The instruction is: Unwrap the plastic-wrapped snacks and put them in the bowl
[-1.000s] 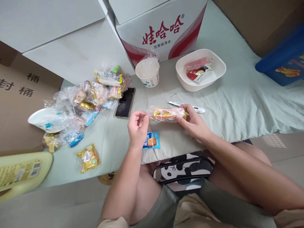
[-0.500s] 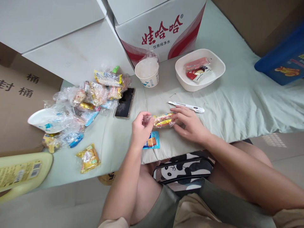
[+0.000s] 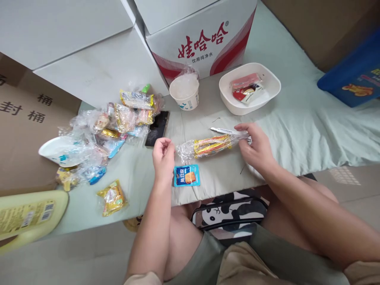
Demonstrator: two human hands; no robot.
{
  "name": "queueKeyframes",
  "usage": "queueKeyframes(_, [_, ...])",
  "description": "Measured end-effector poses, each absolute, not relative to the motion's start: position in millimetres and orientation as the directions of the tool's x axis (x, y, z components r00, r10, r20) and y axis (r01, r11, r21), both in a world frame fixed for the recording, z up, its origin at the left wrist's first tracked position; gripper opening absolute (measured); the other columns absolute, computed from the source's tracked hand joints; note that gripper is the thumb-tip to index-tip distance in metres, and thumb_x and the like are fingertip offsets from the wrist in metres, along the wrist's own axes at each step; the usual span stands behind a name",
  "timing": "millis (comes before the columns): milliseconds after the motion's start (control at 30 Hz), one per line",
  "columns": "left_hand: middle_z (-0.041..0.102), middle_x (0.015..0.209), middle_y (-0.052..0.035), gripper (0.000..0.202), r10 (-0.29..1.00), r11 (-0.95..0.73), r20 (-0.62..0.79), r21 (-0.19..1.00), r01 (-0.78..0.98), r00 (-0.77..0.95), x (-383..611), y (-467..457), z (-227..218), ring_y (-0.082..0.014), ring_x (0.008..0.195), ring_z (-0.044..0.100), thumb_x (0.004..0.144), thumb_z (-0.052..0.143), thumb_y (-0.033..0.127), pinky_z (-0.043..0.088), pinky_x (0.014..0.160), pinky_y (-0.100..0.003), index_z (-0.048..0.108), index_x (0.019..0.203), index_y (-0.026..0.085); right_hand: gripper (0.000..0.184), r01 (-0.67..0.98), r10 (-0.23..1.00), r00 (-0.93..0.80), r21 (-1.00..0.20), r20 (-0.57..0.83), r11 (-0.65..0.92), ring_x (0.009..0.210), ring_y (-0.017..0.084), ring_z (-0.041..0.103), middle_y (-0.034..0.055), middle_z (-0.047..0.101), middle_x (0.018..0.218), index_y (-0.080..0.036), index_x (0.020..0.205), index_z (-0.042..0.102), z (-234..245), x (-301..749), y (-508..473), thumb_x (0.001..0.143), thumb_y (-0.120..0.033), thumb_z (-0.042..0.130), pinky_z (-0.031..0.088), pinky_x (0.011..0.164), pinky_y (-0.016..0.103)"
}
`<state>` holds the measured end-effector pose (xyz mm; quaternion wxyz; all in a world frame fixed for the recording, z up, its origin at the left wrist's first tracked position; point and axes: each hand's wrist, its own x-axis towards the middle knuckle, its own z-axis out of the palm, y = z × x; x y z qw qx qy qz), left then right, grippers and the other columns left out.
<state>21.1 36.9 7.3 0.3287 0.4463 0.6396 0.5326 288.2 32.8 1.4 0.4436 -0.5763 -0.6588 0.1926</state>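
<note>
A red-and-yellow snack packet [image 3: 212, 145] wrapped in clear plastic film lies stretched out between my hands, just above the cloth. My left hand [image 3: 164, 159] is closed in a pinch at the film's left end [image 3: 185, 150]. At the other end, my right hand [image 3: 257, 145] grips the twisted film between thumb and fingers. A white utility knife [image 3: 222, 130] lies just behind the packet, partly hidden by the film and my right hand. Below the packet is a flat blue snack pouch [image 3: 187, 175] with a picture of brown food on it.
A heap of film-wrapped snacks [image 3: 102, 122] and a tipped paper cup [image 3: 57, 150] lie left, beside a phone [image 3: 157, 128]. A yellow packet [image 3: 112, 198] sits near the front edge. Behind stand a paper cup [image 3: 184, 93], a white bowl [image 3: 230, 105] with packets and a carton [image 3: 204, 43].
My hands have moved apart, the left one leftward and the right one rightward, drawing the film ends out on both sides of the packet. The blue pouch is now fully uncovered.
</note>
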Motion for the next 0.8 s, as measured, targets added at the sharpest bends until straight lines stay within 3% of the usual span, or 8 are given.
queueKeyframes(167, [0.069,0.109,-0.0067,0.027,0.979,-0.123,0.186,0.867,0.483,-0.084,23,32,4,-0.0193,0.101,0.064,0.081,0.069,0.033,0.053,0.078,-0.029,0.066,0.104,0.021,0.03,0.66,0.854,-0.14,-0.595,0.501,0.458,0.113,0.029,0.064,0.0094,0.071,0.113,-0.024,0.11,0.064,-1,283,31,0.083,-0.017,0.054,0.047,0.095,0.045])
queueKeyframes(233, [0.071,0.105,-0.0057,0.019,0.982,-0.152,0.19,0.813,0.562,-0.008,24,31,4,-0.0188,0.099,0.065,0.084,0.066,0.031,0.053,0.081,-0.03,0.068,0.101,0.021,0.027,0.721,0.86,-0.182,-0.53,0.477,0.447,0.109,0.03,0.064,0.0091,0.073,0.106,-0.023,0.111,0.065,-3,280,30,0.086,-0.019,0.055,0.045,0.09,0.044])
queueKeyframes(367, [0.072,0.092,-0.0039,0.016,0.981,-0.146,0.194,0.806,0.574,-0.022,23,32,5,-0.0164,0.088,0.067,0.092,0.056,0.031,0.053,0.079,-0.029,0.068,0.091,0.02,0.026,0.787,0.872,-0.21,-0.453,0.442,0.419,0.096,0.028,0.062,0.0077,0.072,0.094,-0.024,0.11,0.069,-7,279,29,0.088,-0.021,0.055,0.041,0.08,0.041])
queueKeyframes(600, [0.072,0.086,-0.0032,0.014,0.988,-0.104,0.15,0.837,0.537,-0.044,25,32,7,-0.0151,0.078,0.066,0.087,0.06,0.031,0.053,0.072,-0.027,0.067,0.09,0.019,0.014,0.753,0.876,-0.207,-0.501,0.435,0.427,0.088,0.026,0.061,0.0078,0.07,0.096,-0.025,0.092,0.068,-10,280,30,0.086,-0.02,0.056,0.042,0.076,0.042])
queueKeyframes(800, [0.07,0.078,-0.001,0.011,0.993,-0.081,0.113,0.829,0.554,-0.024,28,29,11,-0.0142,0.071,0.063,0.087,0.058,0.027,0.051,0.07,-0.027,0.066,0.083,0.02,0.011,0.727,0.885,-0.208,-0.539,0.416,0.424,0.086,0.026,0.061,0.0079,0.069,0.095,-0.024,0.088,0.066,-10,280,30,0.086,-0.019,0.056,0.045,0.078,0.042])
